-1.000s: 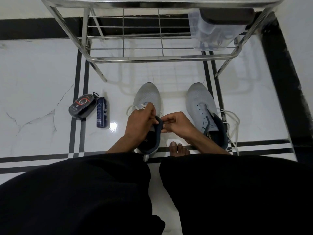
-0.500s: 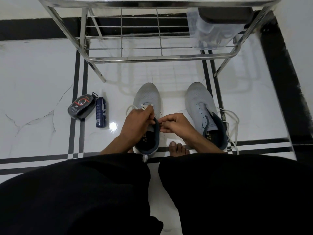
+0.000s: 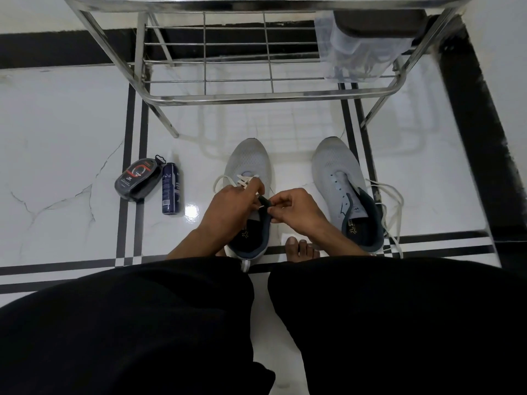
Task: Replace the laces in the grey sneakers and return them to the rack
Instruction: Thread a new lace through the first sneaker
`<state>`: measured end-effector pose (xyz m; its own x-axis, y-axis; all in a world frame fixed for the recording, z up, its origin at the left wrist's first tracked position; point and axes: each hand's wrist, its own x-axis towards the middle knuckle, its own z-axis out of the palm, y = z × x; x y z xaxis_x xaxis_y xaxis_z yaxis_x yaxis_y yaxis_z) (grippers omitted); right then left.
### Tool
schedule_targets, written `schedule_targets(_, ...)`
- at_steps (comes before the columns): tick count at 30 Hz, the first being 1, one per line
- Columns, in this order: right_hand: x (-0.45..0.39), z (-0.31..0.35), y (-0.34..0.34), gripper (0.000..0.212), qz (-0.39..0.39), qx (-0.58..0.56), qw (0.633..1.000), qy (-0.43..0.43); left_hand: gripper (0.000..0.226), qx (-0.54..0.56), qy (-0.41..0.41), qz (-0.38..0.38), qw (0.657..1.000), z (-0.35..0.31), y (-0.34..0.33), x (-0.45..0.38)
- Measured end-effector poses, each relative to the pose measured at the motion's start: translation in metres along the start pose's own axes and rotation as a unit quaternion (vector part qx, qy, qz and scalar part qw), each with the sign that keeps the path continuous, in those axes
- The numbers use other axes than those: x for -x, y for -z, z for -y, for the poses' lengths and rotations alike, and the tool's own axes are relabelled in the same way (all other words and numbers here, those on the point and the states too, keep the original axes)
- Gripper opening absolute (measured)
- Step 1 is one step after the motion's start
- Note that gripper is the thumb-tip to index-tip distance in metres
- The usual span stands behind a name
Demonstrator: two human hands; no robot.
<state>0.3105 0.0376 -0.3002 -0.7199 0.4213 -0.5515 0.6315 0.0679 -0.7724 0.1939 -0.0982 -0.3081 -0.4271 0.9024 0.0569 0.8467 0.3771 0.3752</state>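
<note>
Two grey sneakers stand on the white floor in front of a steel rack (image 3: 265, 95). The left sneaker (image 3: 249, 163) has a white lace (image 3: 225, 179) partly threaded through its lower eyelets. My left hand (image 3: 231, 208) grips the sneaker's dark tongue and collar from the left. My right hand (image 3: 293, 208) pinches the lace tip at the collar's right edge. The right sneaker (image 3: 339, 172) stands apart to the right, with no lace in its eyelets, and a loose white lace (image 3: 395, 206) lies along its right side.
A shoe-polish sponge case (image 3: 137, 181) and a dark blue spray can (image 3: 170, 188) lie on the floor to the left. A clear plastic box (image 3: 359, 52) sits on the rack's lower shelf at right. My bare toes (image 3: 299, 248) show between the sneakers, and my black-trousered knees fill the foreground.
My right hand has moved up and left along the left sneaker's collar and now pinches the lace tip there. My left hand has shifted slightly upward on the tongue.
</note>
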Motion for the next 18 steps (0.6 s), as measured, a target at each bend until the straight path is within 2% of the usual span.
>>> schedule_targets(3,0.001,0.002,-0.001,0.017,-0.002,0.034,0.999,0.023,0.046,-0.022,0.001,-0.022,1.0,-0.001,0.0,-0.004)
schedule_targets(7,0.001,0.0,0.0,0.026,0.034,-0.052,0.998,0.005,0.053,-0.067,-0.017,-0.045,0.997,-0.005,0.001,-0.01)
schedule_targets(10,-0.003,-0.002,0.002,0.021,0.01,-0.03,0.999,0.008,0.052,-0.052,-0.016,-0.051,0.997,-0.005,-0.004,-0.009)
schedule_targets(12,-0.004,0.002,0.001,0.015,0.0,0.01,1.0,0.014,0.052,-0.038,0.007,-0.06,0.997,-0.005,-0.003,-0.003)
schedule_targets(15,-0.003,0.009,0.0,0.012,-0.017,0.167,0.982,0.083,0.065,-0.022,0.078,-0.066,0.995,0.001,0.001,0.013)
schedule_targets(18,0.001,0.013,0.011,0.011,-0.039,0.294,0.95,0.099,0.057,0.086,0.176,-0.087,0.977,0.012,0.002,0.036)
